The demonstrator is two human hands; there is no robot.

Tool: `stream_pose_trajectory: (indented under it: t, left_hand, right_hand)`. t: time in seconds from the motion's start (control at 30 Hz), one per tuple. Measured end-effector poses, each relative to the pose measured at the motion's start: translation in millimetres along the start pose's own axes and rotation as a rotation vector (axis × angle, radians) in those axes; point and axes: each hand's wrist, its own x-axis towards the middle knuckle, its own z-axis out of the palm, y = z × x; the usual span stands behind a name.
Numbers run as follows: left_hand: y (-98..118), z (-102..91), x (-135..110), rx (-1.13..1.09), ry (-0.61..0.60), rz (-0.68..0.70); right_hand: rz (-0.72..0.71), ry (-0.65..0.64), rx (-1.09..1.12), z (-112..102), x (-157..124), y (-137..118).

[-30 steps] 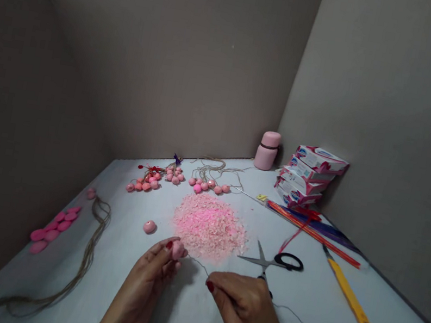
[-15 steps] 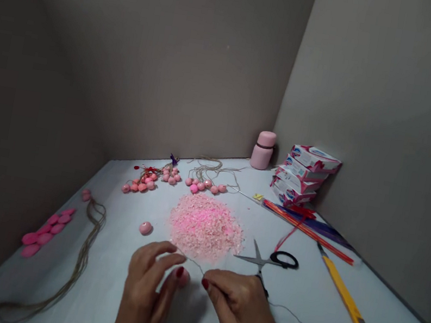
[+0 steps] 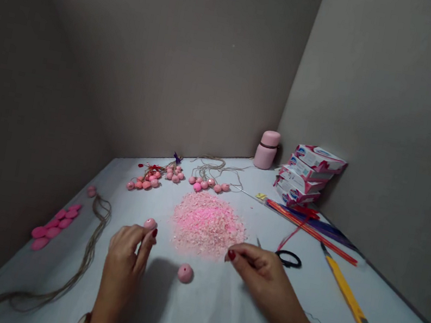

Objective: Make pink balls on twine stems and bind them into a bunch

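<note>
A pink bead (image 3: 185,273) lies loose on the white table (image 3: 213,321) between my hands. My left hand (image 3: 126,251) reaches toward a second pink bead (image 3: 149,223), its fingertips curled close beside it, and nothing shows in its grip. My right hand (image 3: 259,271) hovers by the pile of pink flakes (image 3: 208,224) with thumb and forefinger pinched together; what it pinches is too thin to make out. A thin wire (image 3: 315,320) trails on the table behind my right wrist. The scissors (image 3: 286,257) lie partly hidden behind my right hand.
Strung pink bead clusters (image 3: 179,180) and twine lie at the back. Flat pink pieces (image 3: 54,223) and a long twine bundle (image 3: 72,275) sit left. A pink jar (image 3: 266,149), stacked boxes (image 3: 310,175), coloured sticks (image 3: 312,227) and a yellow cutter (image 3: 351,300) stand right. Partition walls enclose the table.
My left hand has let go of the pink bead, which now lies on the table, and moved left toward the other bead. My right hand has moved up beside the flake pile.
</note>
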Motion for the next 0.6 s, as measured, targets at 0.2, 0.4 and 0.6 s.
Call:
stream_pose_trajectory:
  t: [0.2, 0.4, 0.6]
  left_hand:
    - [8, 8.9, -9, -0.176, -0.257, -0.103]
    - [31, 13.5, -9, -0.413, -0.584, -0.154]
    - [30, 5.7, -5, -1.216, -0.391, -0.886]
  right_hand:
    - [0.000, 0.050, -0.047, 2, 0, 3]
    - [-0.027, -0.007, -0.142, 11, -4, 1]
    - [-0.155, -0.004, -0.148, 10, -12, -3]
